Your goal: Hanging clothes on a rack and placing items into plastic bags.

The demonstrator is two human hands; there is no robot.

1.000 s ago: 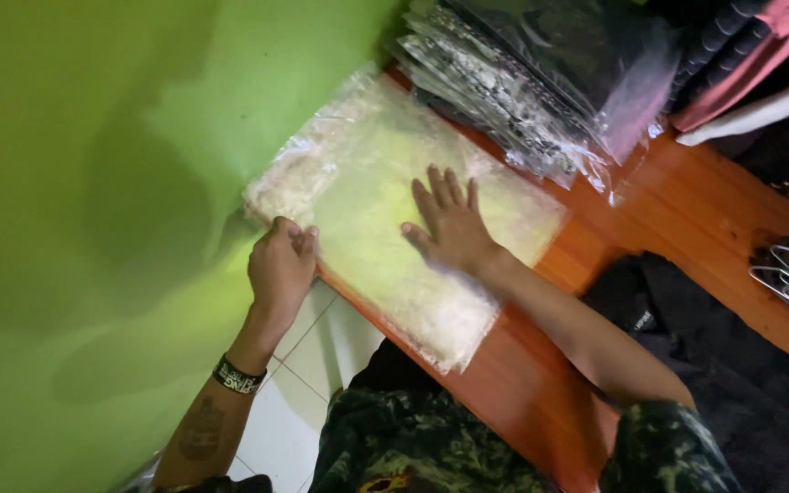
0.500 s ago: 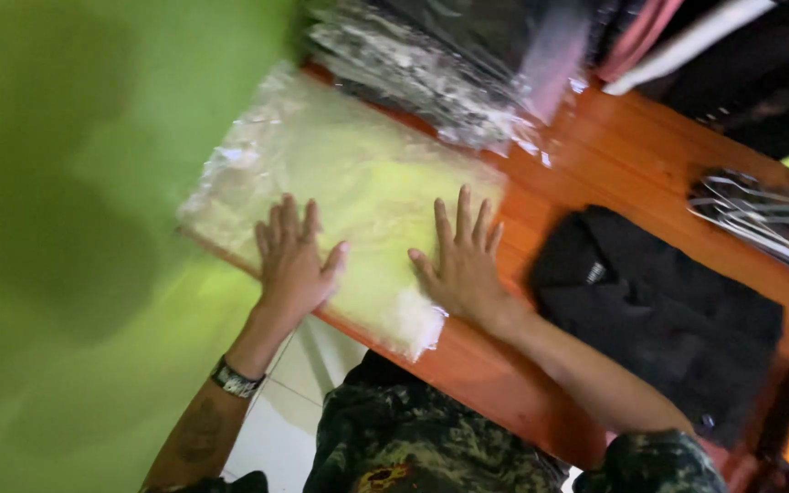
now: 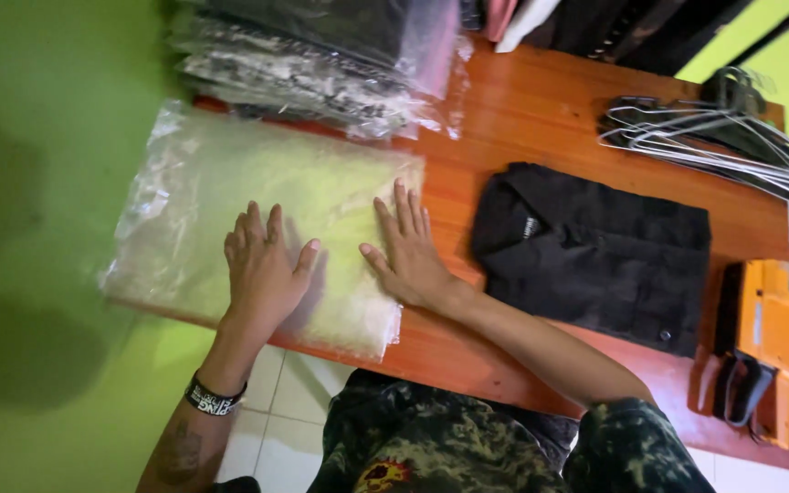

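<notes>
Left hand (image 3: 264,267) and right hand (image 3: 406,251): laid flat, fingers spread, side by side on the clear plastic bag (image 3: 221,196), gripping nothing. Bag is set at the wooden table's (image 3: 541,114) left end, below stacked bagged garments (image 3: 321,64); folded black shirt (image 3: 595,251) is placed to the right.

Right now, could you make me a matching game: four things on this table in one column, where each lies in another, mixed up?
Things:
1. clear bag
2. black shirt
3. wire hangers
4. orange tool

Places:
a. far right corner of the table
b. under both hands
c. near right edge
d. middle, folded flat

Pairs: 1-b, 2-d, 3-a, 4-c
</notes>
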